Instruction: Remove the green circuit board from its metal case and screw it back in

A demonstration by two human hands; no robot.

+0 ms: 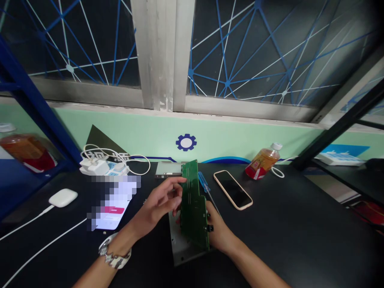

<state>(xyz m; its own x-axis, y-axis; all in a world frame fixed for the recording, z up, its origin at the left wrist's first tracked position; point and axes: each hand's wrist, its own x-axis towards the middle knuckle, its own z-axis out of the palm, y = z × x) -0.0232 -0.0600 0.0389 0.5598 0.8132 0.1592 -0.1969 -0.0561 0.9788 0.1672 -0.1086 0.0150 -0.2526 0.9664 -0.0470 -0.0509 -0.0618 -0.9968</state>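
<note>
While the green circuit board (193, 204) stands on edge over a grey metal plate (180, 244) on the black table (285, 240), both hands grip it — left hand (159, 204) closed along its face, right hand (219, 232) clasping the lower edge — a blue screwdriver (204, 185) and phone (233, 189) just beyond.

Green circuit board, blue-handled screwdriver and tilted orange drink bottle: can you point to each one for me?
Green circuit board (192, 204), head view, middle of its flat green face.
Blue-handled screwdriver (203, 181), head view, on the blue handle.
Tilted orange drink bottle (263, 161), head view, on its label.
</note>
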